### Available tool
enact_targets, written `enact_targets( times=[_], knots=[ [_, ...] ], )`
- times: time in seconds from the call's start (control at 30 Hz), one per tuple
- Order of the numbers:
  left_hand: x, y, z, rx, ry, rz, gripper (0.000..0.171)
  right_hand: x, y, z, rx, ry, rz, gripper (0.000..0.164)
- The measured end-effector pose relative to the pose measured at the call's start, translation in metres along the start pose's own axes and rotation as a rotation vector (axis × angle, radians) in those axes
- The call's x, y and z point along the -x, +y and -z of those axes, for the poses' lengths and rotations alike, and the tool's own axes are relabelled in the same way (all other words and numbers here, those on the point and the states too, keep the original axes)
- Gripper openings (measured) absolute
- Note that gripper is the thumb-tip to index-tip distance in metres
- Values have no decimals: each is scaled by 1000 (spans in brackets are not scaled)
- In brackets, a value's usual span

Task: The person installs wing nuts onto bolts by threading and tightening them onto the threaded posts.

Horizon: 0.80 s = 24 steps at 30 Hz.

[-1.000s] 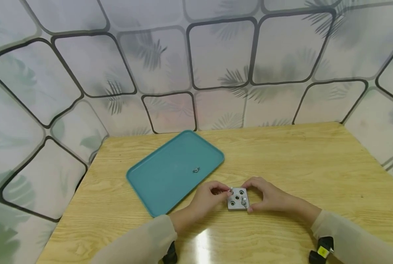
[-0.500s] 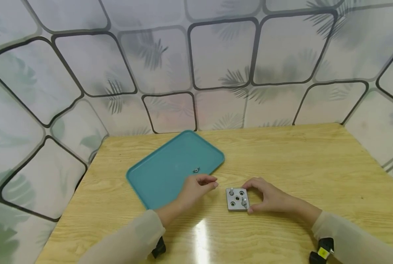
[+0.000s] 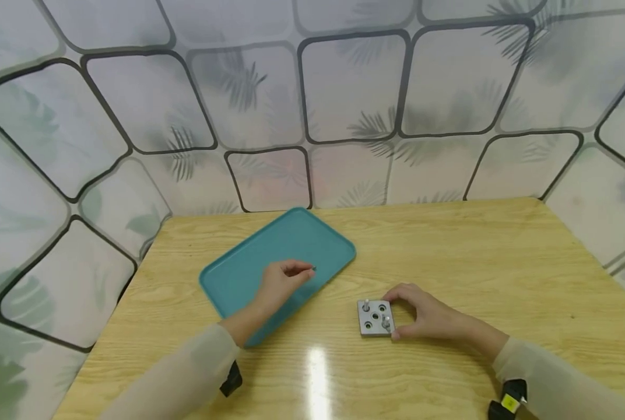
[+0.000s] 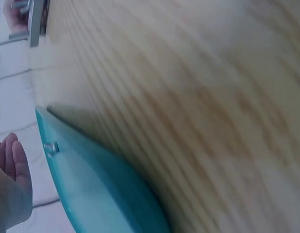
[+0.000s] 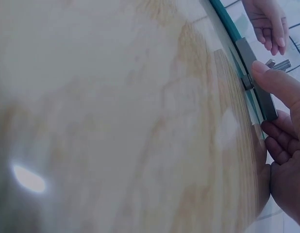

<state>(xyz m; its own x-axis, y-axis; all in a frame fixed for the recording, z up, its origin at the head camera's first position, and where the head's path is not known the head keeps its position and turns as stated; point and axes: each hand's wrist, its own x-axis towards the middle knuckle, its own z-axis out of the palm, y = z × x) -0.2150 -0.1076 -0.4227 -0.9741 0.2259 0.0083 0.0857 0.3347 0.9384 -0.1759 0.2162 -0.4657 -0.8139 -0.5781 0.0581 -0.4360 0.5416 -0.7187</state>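
My right hand (image 3: 422,312) grips the right side of a square metal block (image 3: 367,331), thumb at its near corner and fingers at its far one. Several round holes show in the block's top. One bare threaded bolt (image 3: 366,305) stands at its back left, and another bolt (image 3: 386,321) at the front right has a small metal piece on it. Over the blue tray hovers my left hand (image 3: 278,286), fingertips beside a small wing nut (image 3: 314,268) they partly hide. In the left wrist view, that hand is apart from the wing nut (image 4: 52,148) lying on the tray.
The blue tray (image 3: 239,248) lies slanted on the wooden table (image 3: 475,251), left of the block. A patterned curtain (image 3: 354,87) surrounds the table's back and sides. Each wrist wears a black device (image 3: 232,379).
My left hand has let go of the back-left bolt on the block and moved left, over the tray to the wing nut. My right hand stays on the block.
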Motion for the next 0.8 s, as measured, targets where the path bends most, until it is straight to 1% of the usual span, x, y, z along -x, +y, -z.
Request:
enact_targets(
  times=[0.17,0.3,0.4,0.5,0.57,0.8],
  knots=[
    [-9,-5,10,-54,19,22,24,0,1,-1,9,0,-2,57],
    [-17,-5,16,-147,38,45,26,-1,1,-1,10,1,-2,56],
    [-23,-6,18,-222,28,90,27,-1,1,0,10,0,2,56],
    [-29,-8,18,-282,3,117,26,-1,0,0,15,6,6,57],
    [-32,-10,17,-306,-12,130,26,0,0,1,22,13,10,57],
    [-39,-18,12,-385,-31,148,24,-1,1,1,10,16,29,55]
  ],
)
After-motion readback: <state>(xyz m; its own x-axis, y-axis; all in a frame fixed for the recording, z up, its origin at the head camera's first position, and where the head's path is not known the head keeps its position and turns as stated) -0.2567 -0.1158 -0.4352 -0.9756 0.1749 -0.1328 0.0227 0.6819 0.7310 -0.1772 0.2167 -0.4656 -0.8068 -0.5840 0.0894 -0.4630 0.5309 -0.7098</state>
